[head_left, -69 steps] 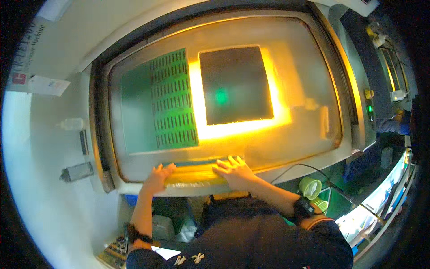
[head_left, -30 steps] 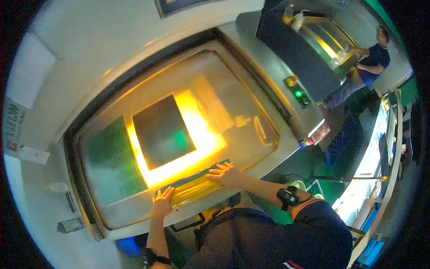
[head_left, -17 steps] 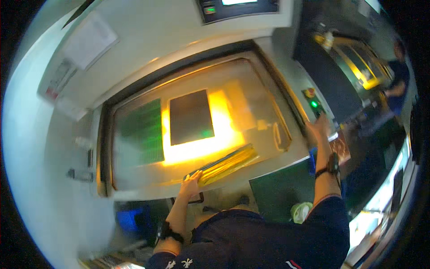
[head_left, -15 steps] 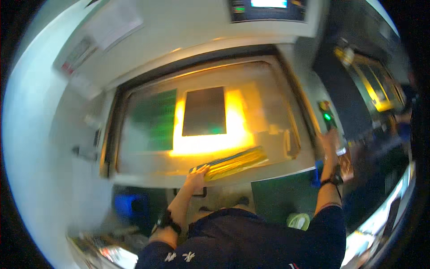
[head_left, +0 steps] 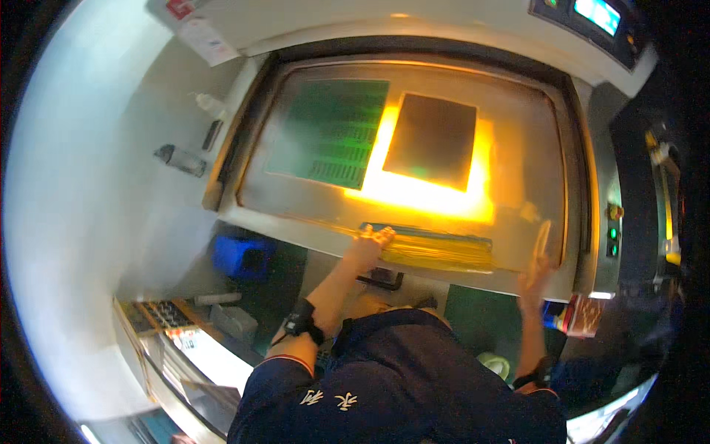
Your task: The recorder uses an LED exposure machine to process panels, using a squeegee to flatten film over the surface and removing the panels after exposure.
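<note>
My left hand (head_left: 367, 247) grips the left end of a long strip of crinkled yellow film (head_left: 444, 254) with a dark bluish bar along its far side. The strip lies along the front edge of a framed, glowing bed (head_left: 274, 211). My right hand (head_left: 538, 266) hovers at the bed's front right, slightly blurred, its fingers stretched out and holding nothing. A dark rectangular panel (head_left: 430, 140) lies mid-bed, with bright yellow light around it. Left of the panel is a green patterned sheet (head_left: 333, 133).
Right of the frame is a button box with green lights (head_left: 612, 242). A lit screen (head_left: 597, 16) is at the far right. A clear bottle (head_left: 180, 160) stands at the left. Below the front edge are a blue container (head_left: 240, 256) and a pale green bin (head_left: 493, 365).
My right hand has left the button box and come to the bed's front right. The view has turned. My left hand stays on the yellow film strip. Two green lights show where one did.
</note>
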The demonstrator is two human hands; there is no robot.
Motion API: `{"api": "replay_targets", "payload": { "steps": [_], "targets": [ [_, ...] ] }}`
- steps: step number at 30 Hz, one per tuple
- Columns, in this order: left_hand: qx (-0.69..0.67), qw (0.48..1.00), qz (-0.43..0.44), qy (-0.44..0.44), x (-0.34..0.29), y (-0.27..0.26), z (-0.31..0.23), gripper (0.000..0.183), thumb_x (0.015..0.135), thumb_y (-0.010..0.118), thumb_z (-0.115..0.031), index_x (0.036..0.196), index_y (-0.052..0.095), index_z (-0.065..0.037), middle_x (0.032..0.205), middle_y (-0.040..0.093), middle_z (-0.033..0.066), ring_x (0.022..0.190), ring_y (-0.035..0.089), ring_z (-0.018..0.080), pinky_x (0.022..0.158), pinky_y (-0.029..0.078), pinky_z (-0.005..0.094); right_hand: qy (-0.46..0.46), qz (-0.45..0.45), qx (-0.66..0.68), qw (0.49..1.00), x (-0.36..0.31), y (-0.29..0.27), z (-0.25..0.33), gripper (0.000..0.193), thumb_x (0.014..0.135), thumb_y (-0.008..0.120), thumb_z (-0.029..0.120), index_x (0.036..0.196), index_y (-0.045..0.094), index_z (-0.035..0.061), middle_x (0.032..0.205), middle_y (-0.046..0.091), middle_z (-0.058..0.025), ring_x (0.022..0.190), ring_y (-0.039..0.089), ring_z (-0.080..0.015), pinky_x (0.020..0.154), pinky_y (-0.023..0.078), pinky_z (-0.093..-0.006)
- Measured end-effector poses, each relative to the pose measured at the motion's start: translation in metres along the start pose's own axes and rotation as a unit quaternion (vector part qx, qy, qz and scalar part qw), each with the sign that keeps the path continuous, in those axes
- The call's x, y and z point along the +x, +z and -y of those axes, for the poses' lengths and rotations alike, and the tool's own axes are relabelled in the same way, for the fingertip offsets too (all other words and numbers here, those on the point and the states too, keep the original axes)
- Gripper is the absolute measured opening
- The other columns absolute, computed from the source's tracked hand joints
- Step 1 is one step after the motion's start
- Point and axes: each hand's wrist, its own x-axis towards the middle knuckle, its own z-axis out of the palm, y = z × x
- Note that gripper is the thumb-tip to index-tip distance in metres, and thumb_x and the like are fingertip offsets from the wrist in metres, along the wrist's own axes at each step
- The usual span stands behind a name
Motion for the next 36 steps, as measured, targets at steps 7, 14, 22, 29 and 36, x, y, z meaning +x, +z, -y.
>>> {"api": "replay_targets", "payload": {
  "steps": [7, 14, 22, 29, 36],
  "targets": [
    [0.081, 0.994, 0.035, 0.057, 0.118, -0.08, 0.121, 0.079, 0.082, 0.061, -0.008, 0.151, 0.028, -0.024, 0.155, 0.032, 0.001, 0.138, 0.035, 0.0396, 0.104, 0.041, 0.0582, 0.061, 0.21, 0.06, 0.974, -0.144, -0.02, 0.176, 0.078, 0.077, 0.071, 0.011, 0.146, 0.033, 0.0072, 0.154, 0.024, -0.0194, 0.144, 0.016, -0.0416, 0.116, 0.016, -0.0558],
    [0.005, 1.0, 0.016, -0.018, 0.387, -0.178, 0.152, 0.062, 0.084, 0.052, -0.004, 0.143, 0.038, -0.016, 0.135, 0.053, 0.0183, 0.129, 0.046, 0.0386, 0.096, 0.048, 0.053, 0.41, 0.178, 0.081, 0.891, -0.199, -0.003, 0.222, 0.078, 0.082, 0.069, 0.018, 0.148, 0.029, 0.0067, 0.15, 0.029, -0.0229, 0.14, 0.026, -0.042, 0.115, 0.024, -0.0516],
    [-0.024, 0.999, -0.018, -0.032, 0.505, -0.21, 0.142, 0.075, 0.082, 0.064, -0.015, 0.148, 0.029, -0.019, 0.157, 0.024, 0.0026, 0.138, 0.029, 0.047, 0.094, 0.043, 0.0706, 0.457, 0.178, 0.178, 0.853, -0.177, -0.005, 0.288, 0.079, 0.078, 0.072, 0.011, 0.146, 0.032, 0.0102, 0.147, 0.033, -0.0223, 0.137, 0.032, -0.0404, 0.113, 0.031, -0.0467],
    [-0.099, 0.984, -0.021, 0.144, 0.343, -0.163, 0.136, 0.033, 0.081, 0.058, -0.01, 0.115, 0.06, -0.01, 0.109, 0.065, 0.0195, 0.102, 0.063, 0.0375, 0.084, 0.052, 0.0506, 0.36, 0.265, 0.152, 0.882, -0.179, 0.016, 0.218, 0.067, 0.081, 0.072, 0.016, 0.14, 0.042, 0.0087, 0.141, 0.042, -0.0202, 0.127, 0.045, -0.0357, 0.105, 0.041, -0.0423],
    [-0.034, 0.969, 0.163, 0.185, 0.101, -0.108, 0.12, 0.059, 0.083, 0.057, -0.028, 0.139, 0.045, -0.016, 0.137, 0.054, 0.0142, 0.114, 0.057, 0.0388, 0.099, 0.044, 0.0489, 0.339, 0.311, 0.149, 0.875, -0.175, 0.02, 0.163, 0.058, 0.087, 0.068, 0.034, 0.135, 0.049, 0.0065, 0.138, 0.049, -0.0175, 0.123, 0.052, -0.0337, 0.102, 0.044, -0.0405]
  ]
}}
